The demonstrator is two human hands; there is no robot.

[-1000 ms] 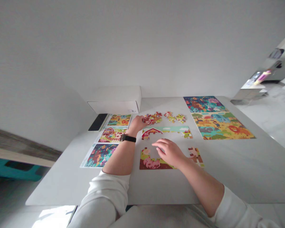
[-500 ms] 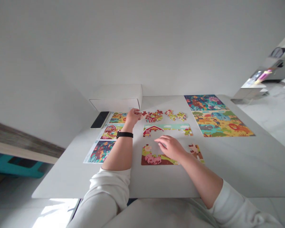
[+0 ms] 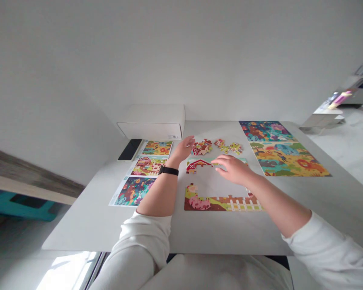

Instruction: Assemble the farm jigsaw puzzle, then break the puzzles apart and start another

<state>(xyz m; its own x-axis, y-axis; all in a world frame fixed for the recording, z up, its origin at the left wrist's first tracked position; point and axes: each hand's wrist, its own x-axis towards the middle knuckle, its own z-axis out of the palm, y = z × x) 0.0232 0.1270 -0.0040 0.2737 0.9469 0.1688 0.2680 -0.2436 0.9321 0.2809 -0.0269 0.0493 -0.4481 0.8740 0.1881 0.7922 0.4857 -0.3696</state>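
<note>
Farm puzzle (image 3: 210, 205): border partly joined, middle bare, flat on the white table (image 3: 218, 233) ahead of the wearer. From its centre: loose pieces heaped (image 3: 204, 148) at 11 o'clock, smaller cluster (image 3: 229, 146) at 12. Left hand (image 3: 183, 150) between 10 and 11, beside the heap, fingers bent; cannot tell whether it grips anything. Right hand (image 3: 233, 168) open over the 1 o'clock edge. Picture sheet (image 3: 148, 165) at 9, phone (image 3: 130, 149) and box (image 3: 151, 131) near 10; two animal pictures (image 3: 290, 159) at 2.

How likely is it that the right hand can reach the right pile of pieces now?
Probably yes. The right pile lies beyond the right hand, only the flat puzzle seems to lie between, and the left hand is beside the other pile.
</note>
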